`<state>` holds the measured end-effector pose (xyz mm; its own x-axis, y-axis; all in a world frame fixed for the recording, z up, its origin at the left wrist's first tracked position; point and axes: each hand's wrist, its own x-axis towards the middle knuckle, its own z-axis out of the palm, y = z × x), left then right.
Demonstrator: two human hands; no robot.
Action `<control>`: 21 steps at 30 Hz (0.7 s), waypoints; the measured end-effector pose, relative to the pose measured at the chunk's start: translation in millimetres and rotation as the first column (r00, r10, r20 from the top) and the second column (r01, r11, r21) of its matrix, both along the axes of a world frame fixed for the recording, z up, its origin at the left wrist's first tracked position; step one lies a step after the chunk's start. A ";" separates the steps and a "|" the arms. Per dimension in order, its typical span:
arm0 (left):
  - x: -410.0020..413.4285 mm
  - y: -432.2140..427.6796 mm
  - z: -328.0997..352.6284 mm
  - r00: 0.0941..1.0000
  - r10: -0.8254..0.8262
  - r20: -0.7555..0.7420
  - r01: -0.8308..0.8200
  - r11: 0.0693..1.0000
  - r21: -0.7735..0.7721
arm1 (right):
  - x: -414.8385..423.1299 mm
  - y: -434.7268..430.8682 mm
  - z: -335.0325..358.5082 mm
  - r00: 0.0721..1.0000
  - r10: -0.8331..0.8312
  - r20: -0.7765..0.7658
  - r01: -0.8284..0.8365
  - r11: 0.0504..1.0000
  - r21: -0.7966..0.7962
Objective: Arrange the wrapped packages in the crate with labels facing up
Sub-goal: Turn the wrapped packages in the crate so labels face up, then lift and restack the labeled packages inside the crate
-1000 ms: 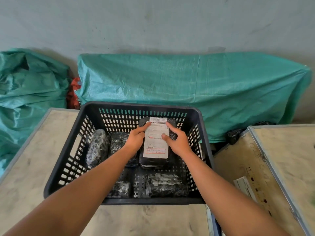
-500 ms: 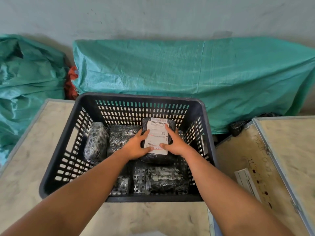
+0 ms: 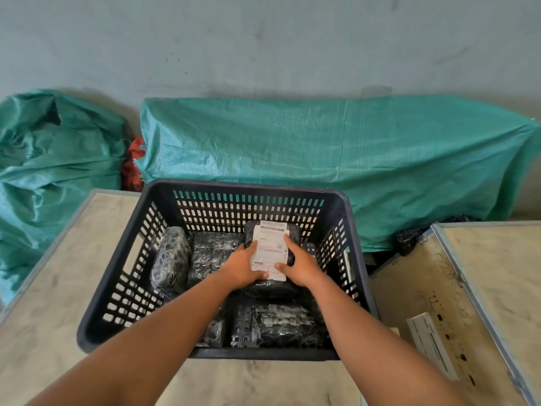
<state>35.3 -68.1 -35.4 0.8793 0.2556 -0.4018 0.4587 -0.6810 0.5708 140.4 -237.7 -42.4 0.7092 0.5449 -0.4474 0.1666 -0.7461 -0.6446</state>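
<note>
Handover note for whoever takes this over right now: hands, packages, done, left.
Left hand: gripping the left edge of the labelled package.
Right hand: gripping its right edge.
Labelled package: back right of the crate, white label up, apparently resting on another wrapped package.
Done: that one shows its label.
Left: upright package at the left wall, flat package beside it, front package and small front package show no label; check and turn them.

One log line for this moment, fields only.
hands: left and right on labelled package | label: up | place: crate back right | other packages: no labels visible
</note>
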 end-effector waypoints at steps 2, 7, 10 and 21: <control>-0.1 3.4 11.2 1.000 -0.005 0.015 0.005 1.000 0.004 | 1.9 -3.2 12.2 0.999 0.048 -0.021 -0.049 0.998 -0.034; -11.7 9.6 43.1 0.990 -0.076 0.123 0.083 0.995 -0.056 | 2.0 -21.2 62.9 0.989 0.147 0.013 -0.147 0.989 -0.009; -29.6 11.2 51.6 0.987 -0.116 0.114 0.137 0.971 -0.198 | -6.5 -40.6 78.2 0.965 0.255 -0.065 -0.257 0.966 -0.023; -57.4 0.2 29.5 0.953 -0.303 0.012 0.300 0.936 -0.186 | -45.8 -61.1 62.8 0.831 0.533 -0.161 -0.556 0.779 -0.289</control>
